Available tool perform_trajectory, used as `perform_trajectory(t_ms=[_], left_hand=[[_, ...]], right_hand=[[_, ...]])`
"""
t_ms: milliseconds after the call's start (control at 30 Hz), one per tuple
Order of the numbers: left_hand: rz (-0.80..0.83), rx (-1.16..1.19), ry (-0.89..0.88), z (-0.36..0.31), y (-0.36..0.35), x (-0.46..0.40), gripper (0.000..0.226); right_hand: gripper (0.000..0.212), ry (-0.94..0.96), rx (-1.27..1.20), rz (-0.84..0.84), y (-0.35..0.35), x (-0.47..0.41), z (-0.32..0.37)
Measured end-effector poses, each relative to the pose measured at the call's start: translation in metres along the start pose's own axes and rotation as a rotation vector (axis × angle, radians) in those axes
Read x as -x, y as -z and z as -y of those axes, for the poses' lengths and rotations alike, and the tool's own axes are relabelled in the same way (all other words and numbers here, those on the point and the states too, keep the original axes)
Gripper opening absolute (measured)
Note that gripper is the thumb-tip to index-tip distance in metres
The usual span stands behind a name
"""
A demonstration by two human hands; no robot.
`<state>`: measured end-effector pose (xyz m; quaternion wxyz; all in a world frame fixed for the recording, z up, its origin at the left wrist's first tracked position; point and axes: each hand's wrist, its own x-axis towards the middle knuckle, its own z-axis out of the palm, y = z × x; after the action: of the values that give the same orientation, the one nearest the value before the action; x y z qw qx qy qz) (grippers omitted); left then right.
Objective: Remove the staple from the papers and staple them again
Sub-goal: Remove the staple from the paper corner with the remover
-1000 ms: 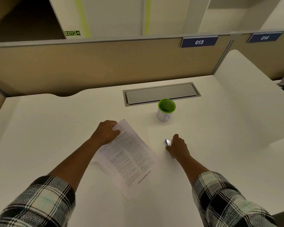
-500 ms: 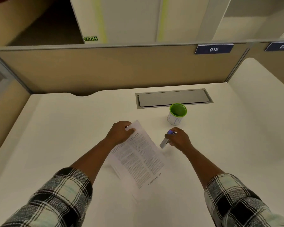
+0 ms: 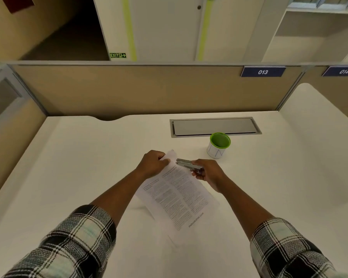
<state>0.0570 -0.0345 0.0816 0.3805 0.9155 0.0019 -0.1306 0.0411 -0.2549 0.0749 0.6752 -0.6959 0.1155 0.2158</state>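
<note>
Printed papers (image 3: pixel 179 199) lie slanted on the white desk (image 3: pixel 88 167), their far corner lifted. My left hand (image 3: pixel 152 163) pinches that top corner. My right hand (image 3: pixel 208 172) grips a small metal stapler (image 3: pixel 187 164), whose nose points left at the papers' top edge, close to my left thumb. Whether the nose touches the sheets is unclear, and the staple itself is too small to make out.
A white cup with a green rim (image 3: pixel 219 145) stands just beyond my right hand. Behind it a grey cable hatch (image 3: pixel 215 127) is set into the desk. A beige partition (image 3: pixel 129 89) closes the back, and a white side panel (image 3: pixel 317 137) rises on the right.
My right hand lifted the stapler off the desk and carried it left to the papers' top corner. My left hand kept hold of that corner and raised it slightly.
</note>
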Motion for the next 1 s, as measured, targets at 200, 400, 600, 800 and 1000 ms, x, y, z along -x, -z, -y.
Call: perform_trajectory(t_ms=[200, 400, 600, 800, 1000], left_hand=[[0.016, 0.077, 0.028, -0.001, 0.005, 0.002, 0.032], [0.023, 0.139, 0.029, -0.002, 0.005, 0.004, 0.033], [0.015, 0.175, 0.026, -0.003, 0.002, 0.006, 0.031], [0.017, 0.19, 0.026, -0.001, 0.003, 0.008, 0.028], [0.023, 0.21, 0.048, -0.003, 0.003, 0.01, 0.039]], right_hand=[[0.029, -0.026, 0.052, 0.096, -0.003, 0.009, -0.004], [0.027, -0.004, 0.089, 0.096, -0.011, 0.011, -0.006], [0.033, 0.073, 0.213, 0.077, -0.015, 0.009, -0.011], [0.026, 0.105, 0.281, 0.057, -0.016, 0.011, -0.012], [0.023, 0.145, 0.297, 0.069, -0.017, 0.009, -0.015]])
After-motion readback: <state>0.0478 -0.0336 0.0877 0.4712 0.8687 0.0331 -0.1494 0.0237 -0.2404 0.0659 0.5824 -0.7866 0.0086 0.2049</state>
